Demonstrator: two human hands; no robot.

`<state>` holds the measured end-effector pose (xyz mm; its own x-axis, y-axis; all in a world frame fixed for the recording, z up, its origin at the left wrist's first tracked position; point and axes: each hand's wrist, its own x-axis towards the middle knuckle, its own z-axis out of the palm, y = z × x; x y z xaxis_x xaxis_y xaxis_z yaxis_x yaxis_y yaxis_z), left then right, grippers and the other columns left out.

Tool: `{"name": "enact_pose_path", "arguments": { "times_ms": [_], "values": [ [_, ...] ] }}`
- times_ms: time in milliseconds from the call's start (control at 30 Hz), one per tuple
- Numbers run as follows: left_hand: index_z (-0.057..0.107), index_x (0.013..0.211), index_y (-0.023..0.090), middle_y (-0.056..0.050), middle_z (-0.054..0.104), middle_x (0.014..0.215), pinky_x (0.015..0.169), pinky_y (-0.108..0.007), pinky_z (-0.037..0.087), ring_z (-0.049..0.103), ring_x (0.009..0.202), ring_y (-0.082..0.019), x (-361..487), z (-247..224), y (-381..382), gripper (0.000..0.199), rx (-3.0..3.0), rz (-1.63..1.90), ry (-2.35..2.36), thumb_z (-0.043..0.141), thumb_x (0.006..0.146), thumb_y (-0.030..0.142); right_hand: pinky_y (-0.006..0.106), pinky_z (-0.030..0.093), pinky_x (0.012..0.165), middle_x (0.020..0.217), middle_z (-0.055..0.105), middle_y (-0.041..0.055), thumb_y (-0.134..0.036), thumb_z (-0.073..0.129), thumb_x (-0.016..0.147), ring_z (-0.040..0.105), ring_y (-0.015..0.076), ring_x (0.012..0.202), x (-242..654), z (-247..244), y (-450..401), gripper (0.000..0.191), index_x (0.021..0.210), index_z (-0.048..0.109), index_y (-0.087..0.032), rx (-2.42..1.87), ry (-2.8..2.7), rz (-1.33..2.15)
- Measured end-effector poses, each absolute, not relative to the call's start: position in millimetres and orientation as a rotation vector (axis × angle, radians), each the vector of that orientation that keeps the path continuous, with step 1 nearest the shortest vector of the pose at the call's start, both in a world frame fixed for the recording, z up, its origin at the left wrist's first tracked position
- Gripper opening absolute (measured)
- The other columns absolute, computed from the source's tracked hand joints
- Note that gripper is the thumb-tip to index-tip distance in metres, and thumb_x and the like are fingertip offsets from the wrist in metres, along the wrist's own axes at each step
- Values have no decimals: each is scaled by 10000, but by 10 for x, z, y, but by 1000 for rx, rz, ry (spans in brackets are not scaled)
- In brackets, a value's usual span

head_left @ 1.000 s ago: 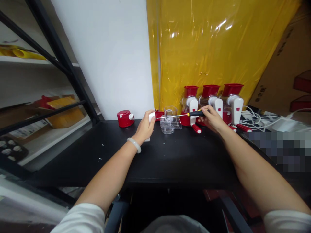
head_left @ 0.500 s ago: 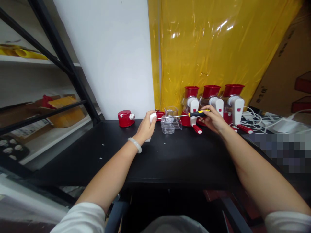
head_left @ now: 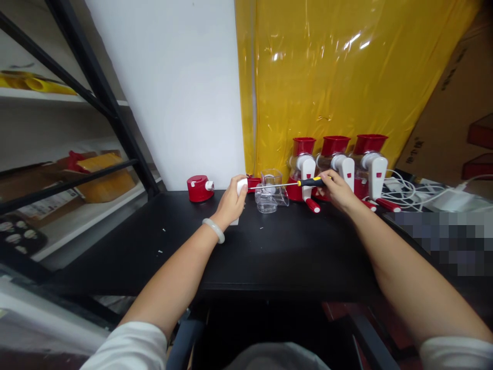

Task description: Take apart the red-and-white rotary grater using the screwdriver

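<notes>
My right hand [head_left: 334, 189] is closed on the black-and-yellow handle of a screwdriver [head_left: 311, 182], held level. Its thin metal shaft runs left to a white part [head_left: 242, 184] that my left hand [head_left: 231, 200] grips; my fingers hide most of that part. The tip meets or nearly meets the white part; I cannot tell which. Behind the shaft stands a clear plastic housing [head_left: 266, 201], with a red piece [head_left: 253, 184] beside it. A red round base [head_left: 199, 188] with a white knob sits left of my left hand.
Three red-and-white hand-crank graters [head_left: 307, 169] stand in a row at the right back. White cables [head_left: 410, 192] lie beyond them. A white panel [head_left: 173, 92] and yellow plastic sheeting [head_left: 327, 77] back the black table [head_left: 269, 257]. Metal shelving [head_left: 111, 113] rises at left.
My right hand has shifted slightly, its fingers re-placed around the rear of the screwdriver handle. My left hand and the white part stay where they were.
</notes>
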<state>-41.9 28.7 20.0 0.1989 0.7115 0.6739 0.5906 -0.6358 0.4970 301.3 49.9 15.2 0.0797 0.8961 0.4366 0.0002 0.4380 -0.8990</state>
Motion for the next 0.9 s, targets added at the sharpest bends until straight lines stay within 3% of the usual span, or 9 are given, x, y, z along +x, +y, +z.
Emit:
{"name": "enact_pose_path", "arguments": {
  "times_ms": [367,667,900],
  "values": [
    [422,1350,232,-9,600,846,686,-342,570,602,591,-137,-435,199,309,384,2278,1461,1267,345,1042,449,319,568,665,803,625,-14,-576,866,607,607,117,649,2979,201,439,509,899,601,-254,-774,-1262,1005],
    [422,1349,227,-6,603,836,706,-365,576,603,572,-142,-416,210,294,388,2262,1476,1273,341,1044,452,311,576,690,859,658,-10,-467,901,598,646,131,720,2996,198,428,496,946,611,-267,-743,-1237,1081],
    [421,1345,217,-13,615,898,726,-341,570,598,595,-121,-414,210,277,379,2321,1455,1244,344,1044,434,320,594,647,816,669,-12,-637,800,657,686,156,679,2974,144,510,517,920,574,-254,-923,-1263,865]
  ]
}}
